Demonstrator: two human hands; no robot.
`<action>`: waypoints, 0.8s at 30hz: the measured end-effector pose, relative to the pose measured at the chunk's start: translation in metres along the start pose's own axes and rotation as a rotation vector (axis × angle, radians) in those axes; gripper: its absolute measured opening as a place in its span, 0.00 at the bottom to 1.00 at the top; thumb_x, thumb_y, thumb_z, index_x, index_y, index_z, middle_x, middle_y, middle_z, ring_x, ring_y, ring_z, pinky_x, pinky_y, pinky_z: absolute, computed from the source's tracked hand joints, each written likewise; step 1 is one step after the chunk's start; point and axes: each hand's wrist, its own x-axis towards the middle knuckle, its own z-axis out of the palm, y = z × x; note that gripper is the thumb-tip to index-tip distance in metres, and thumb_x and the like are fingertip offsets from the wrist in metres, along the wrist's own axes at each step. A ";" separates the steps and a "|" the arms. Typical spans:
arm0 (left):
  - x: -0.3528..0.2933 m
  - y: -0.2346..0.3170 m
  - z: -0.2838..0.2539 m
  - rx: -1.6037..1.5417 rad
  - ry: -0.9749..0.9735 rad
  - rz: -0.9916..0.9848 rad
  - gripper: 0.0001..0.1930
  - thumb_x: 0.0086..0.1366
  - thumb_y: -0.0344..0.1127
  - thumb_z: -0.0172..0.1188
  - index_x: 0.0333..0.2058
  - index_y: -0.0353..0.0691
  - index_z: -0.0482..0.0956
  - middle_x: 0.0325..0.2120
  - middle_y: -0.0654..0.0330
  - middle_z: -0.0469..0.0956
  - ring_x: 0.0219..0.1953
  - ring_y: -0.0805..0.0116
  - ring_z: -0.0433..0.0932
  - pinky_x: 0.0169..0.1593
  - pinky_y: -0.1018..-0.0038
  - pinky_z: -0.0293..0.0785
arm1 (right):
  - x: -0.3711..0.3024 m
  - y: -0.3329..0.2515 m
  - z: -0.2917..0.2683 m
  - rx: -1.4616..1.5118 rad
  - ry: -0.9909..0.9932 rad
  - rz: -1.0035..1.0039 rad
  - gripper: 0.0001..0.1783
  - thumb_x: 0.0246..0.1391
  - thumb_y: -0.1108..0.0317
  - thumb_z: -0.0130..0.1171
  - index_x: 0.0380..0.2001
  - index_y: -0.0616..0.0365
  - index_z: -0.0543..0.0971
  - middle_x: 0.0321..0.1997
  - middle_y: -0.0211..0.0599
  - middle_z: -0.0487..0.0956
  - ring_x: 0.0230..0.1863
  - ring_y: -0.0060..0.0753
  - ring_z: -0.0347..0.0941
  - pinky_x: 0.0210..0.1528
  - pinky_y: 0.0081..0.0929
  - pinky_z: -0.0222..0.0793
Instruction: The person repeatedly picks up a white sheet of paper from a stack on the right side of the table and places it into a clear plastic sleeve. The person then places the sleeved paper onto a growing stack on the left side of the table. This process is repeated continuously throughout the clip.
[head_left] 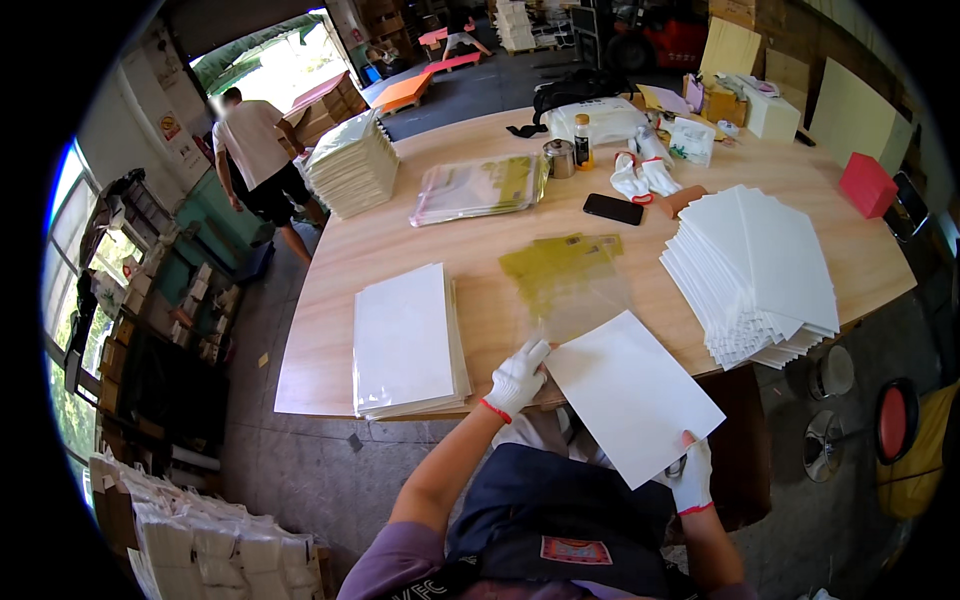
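Note:
My right hand (692, 476), in a white glove with a red cuff, grips the near right edge of a white sheet (635, 395), thumb on top. The sheet lies tilted over the table's front edge, its far end overlapping the near end of a clear plastic sleeve (580, 290) with a yellow-green print. My left hand (517, 380), gloved the same way, is closed at the sleeve's near left corner, beside the sheet's left corner. To the left lies a stack of sleeved white sheets (403, 335). On the right is a fanned pile of white sheets (755, 265).
Farther back on the table (320, 350) lie a pile of printed plastic sleeves (478, 190), a black phone (613, 209), spare gloves (645, 178), a bottle (582, 140) and a metal cup (559, 158). A tall paper stack (350, 165) stands far left, with a person (252, 140) walking beyond it.

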 end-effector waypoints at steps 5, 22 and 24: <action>-0.024 0.003 0.034 -0.266 0.390 0.136 0.28 0.47 0.15 0.49 0.48 0.43 0.69 0.45 0.57 0.75 0.34 0.58 0.78 0.34 0.72 0.74 | -0.022 -0.008 0.013 0.020 -0.066 0.067 0.14 0.58 0.65 0.49 0.45 0.58 0.68 0.30 0.32 0.74 0.20 0.23 0.67 0.18 0.19 0.62; -0.122 0.052 0.150 -1.627 0.072 -0.535 0.20 0.66 0.38 0.50 0.54 0.39 0.64 0.48 0.58 0.70 0.47 0.67 0.71 0.49 0.72 0.71 | -0.050 0.018 0.042 -0.166 -0.193 0.345 0.13 0.59 0.64 0.49 0.43 0.59 0.69 0.31 0.40 0.76 0.22 0.30 0.75 0.20 0.27 0.74; -0.140 0.051 0.153 -1.552 0.181 -0.578 0.19 0.66 0.40 0.50 0.53 0.39 0.67 0.48 0.59 0.71 0.47 0.67 0.71 0.50 0.72 0.70 | -0.022 0.062 0.032 -0.017 -0.293 0.389 0.14 0.60 0.69 0.46 0.48 0.60 0.66 0.40 0.44 0.74 0.35 0.35 0.76 0.34 0.34 0.78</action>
